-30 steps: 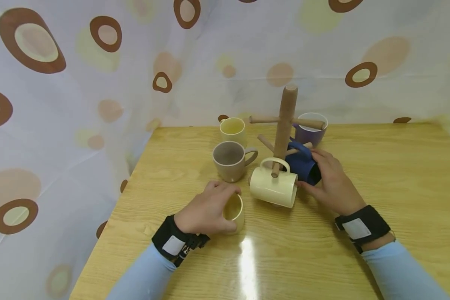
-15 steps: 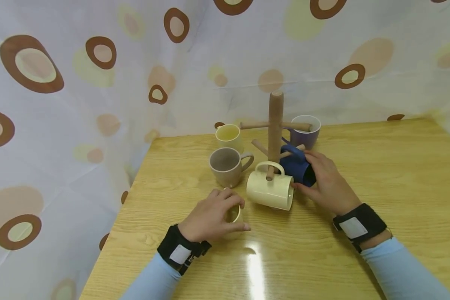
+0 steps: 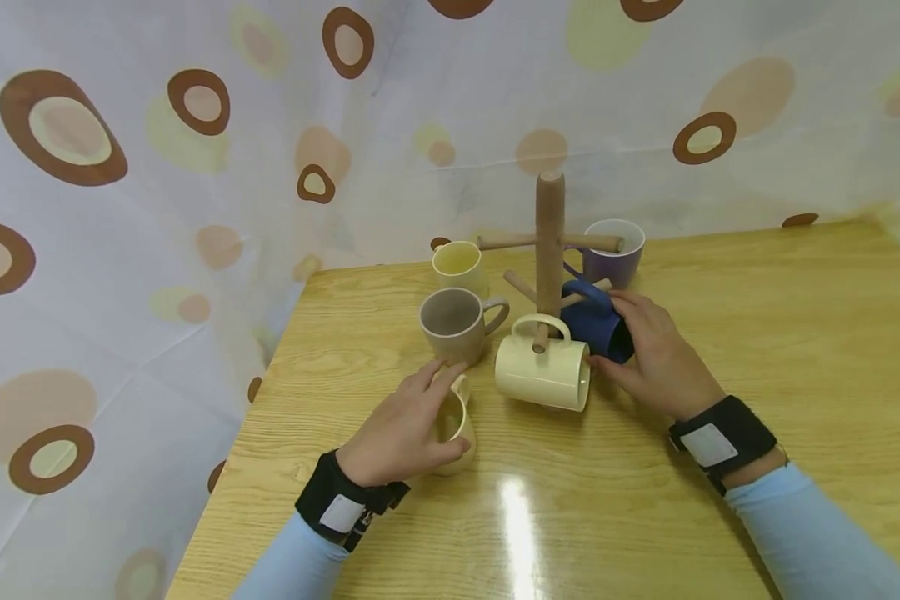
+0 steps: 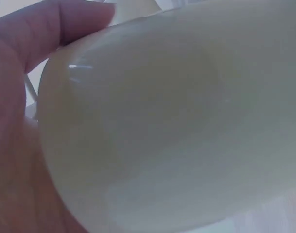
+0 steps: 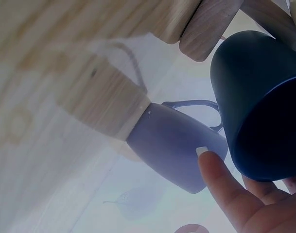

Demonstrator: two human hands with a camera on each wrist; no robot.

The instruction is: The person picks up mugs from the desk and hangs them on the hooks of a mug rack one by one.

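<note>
Toward seven o'clock from the wooden stand [image 3: 550, 242], the left hand [image 3: 402, 432] grips a small cream mug [image 3: 452, 417] with fingers and thumb across its rim. At six, a second cream mug [image 3: 538, 375] hangs by its handle from a low peg [image 3: 541, 337]. At three, the right hand [image 3: 662, 358] holds the blue mug [image 3: 588, 325], its fingers and thumb spanning the open end. A grey mug [image 3: 452, 335] stands at nine, a pale yellow mug [image 3: 465, 268] at ten, and a purple mug [image 3: 615, 268] at one, before the spotted curtain [image 3: 480, 100].
</note>
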